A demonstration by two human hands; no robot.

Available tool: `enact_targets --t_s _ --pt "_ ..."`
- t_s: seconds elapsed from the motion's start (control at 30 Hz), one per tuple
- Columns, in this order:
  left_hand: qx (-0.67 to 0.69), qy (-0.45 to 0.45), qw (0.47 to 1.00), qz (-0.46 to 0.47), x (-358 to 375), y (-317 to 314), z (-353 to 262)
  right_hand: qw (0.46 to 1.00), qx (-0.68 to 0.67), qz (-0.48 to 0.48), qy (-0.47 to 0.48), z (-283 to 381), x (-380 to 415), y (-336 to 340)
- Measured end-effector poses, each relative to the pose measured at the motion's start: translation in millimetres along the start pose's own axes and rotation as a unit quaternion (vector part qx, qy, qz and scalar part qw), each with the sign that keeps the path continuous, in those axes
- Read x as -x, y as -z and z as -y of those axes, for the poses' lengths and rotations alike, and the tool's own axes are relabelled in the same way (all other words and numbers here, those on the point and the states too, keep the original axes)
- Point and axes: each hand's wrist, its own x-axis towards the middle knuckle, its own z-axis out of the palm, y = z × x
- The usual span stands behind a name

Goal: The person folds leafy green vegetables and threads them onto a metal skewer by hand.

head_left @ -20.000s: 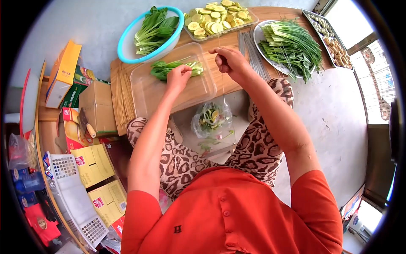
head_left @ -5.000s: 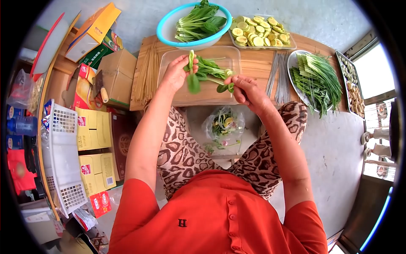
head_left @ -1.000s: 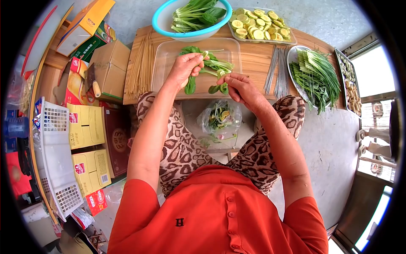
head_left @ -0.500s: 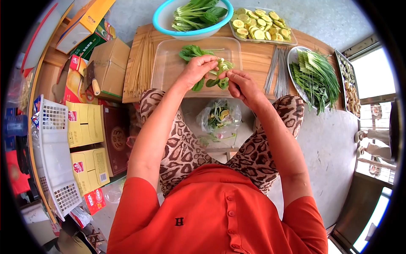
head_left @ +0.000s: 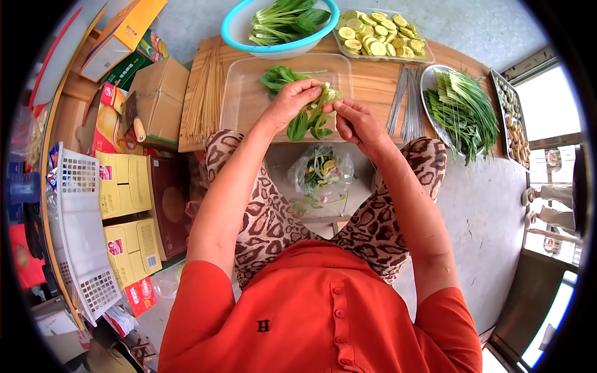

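Observation:
Above the near edge of a clear plastic tray (head_left: 239,99), my left hand (head_left: 289,104) pinches a small bunch of leafy greens (head_left: 301,121), pale stems up and leaves hanging down. My right hand (head_left: 360,124) is closed at the right side of the same bunch, its thumb and forefinger pressed together by the stems. Whatever lies between those fingertips is too small to make out. Inside the tray, behind my left hand, lie more green leaves (head_left: 277,78).
Bamboo skewers (head_left: 205,99) lie left of the tray, metal skewers (head_left: 411,105) right. Behind are a blue-rimmed basin (head_left: 231,34) of greens and sliced zucchini (head_left: 379,37). Chives (head_left: 463,112) fill a plate at right. A plastic bag of scraps (head_left: 320,171) sits below; boxes (head_left: 124,186) stand left.
The bunch has turned slightly between my hands, so its leaves hang more plainly below my left fingers. Both hands stay nearly in place; the whole view has shifted a little.

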Motion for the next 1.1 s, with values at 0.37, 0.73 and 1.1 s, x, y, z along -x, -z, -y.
enact_targets --t_s 0.37,0.73,1.1 --pt "0.060 0.038 0.997 0.033 -1 -7 5 1.000 0.004 0.002 -0.003 2 8 9" --pt "-0.201 0.046 0.970 -0.127 -41 50 11 0.987 -0.079 -0.067 0.122 41 28 53" --pt "-0.574 -0.044 0.817 -0.048 -84 10 69 0.979 -0.115 -0.076 0.148 50 32 65"
